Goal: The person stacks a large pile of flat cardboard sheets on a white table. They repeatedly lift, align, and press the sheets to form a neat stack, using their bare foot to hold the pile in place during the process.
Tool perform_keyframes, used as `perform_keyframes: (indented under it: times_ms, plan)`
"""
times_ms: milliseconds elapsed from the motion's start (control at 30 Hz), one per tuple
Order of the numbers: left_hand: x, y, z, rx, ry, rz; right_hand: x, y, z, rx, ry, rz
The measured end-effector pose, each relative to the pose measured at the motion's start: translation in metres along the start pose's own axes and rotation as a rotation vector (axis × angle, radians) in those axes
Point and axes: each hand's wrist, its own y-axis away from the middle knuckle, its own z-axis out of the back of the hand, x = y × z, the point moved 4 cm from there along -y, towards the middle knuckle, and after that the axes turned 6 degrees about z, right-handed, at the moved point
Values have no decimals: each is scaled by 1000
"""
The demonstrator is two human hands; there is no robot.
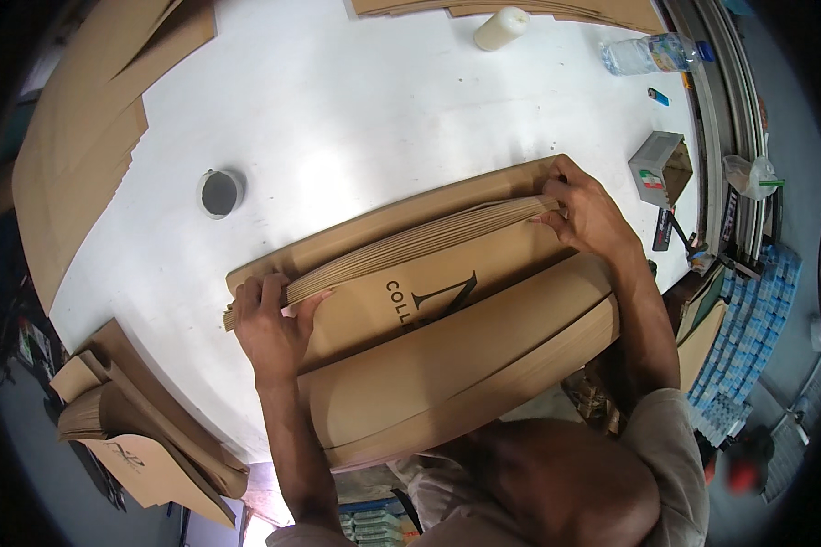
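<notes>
Brown layered paper stack (420, 240): between left fingers (271, 290) and right fingers (567, 171)
Long axis: rising rightward
Fingers: pinching both ends

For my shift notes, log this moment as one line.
Left grip: holding brown paper stack, left end | right grip: holding right end | table: white | plastic bottle: on its side, far right
</notes>
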Motion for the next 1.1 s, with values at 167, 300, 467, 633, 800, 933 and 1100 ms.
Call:
perform_keyframes:
  times_ms: [167, 300, 467, 633, 800, 933, 1100]
  plan:
    - [1, -5, 1, 47, -34, 8, 17, -16, -4, -13, -7, 12]
    - [0, -11, -3, 15, -23, -70, 10, -14, -11, -26, 108, 56]
    - [-1, -16, 3, -49, 34, -155, 15, -11, 5, 0, -11, 96]
    - [-4, -13, 3, 58, -5, -120, 39, -18, 3, 38, 40, 140]
    - [-8, -13, -2, 116, -42, -40, 44, -32, -10, 104, 47, 160]
    - [-7, -16, 0, 97, -48, -77, 45, -36, -16, 187, 124, 48]
    - [-13, -18, 3, 92, -126, -51, 52, -39, -9, 16, 103, 250]
